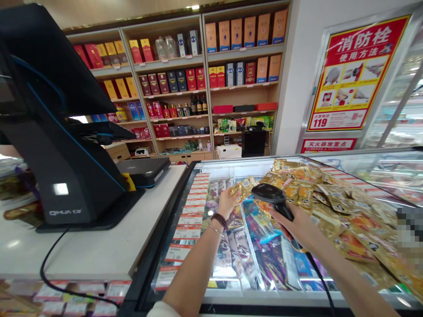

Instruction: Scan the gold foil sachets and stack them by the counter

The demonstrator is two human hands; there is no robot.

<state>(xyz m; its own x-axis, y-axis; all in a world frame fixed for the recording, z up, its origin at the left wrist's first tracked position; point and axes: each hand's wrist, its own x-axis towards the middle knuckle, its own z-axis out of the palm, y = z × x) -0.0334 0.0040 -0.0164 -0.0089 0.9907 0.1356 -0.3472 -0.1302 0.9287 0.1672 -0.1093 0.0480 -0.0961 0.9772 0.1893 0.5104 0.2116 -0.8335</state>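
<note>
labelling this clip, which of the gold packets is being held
The gold packet in the left hand, just left of the black scanner; the other gold packets lie heaped to the right.

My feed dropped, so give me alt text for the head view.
The left hand holds a gold packet while the right hand grips a black scanner, over a glass-topped chest. More gold packets lie piled at right; a black monitor stands on a counter at left.
</note>
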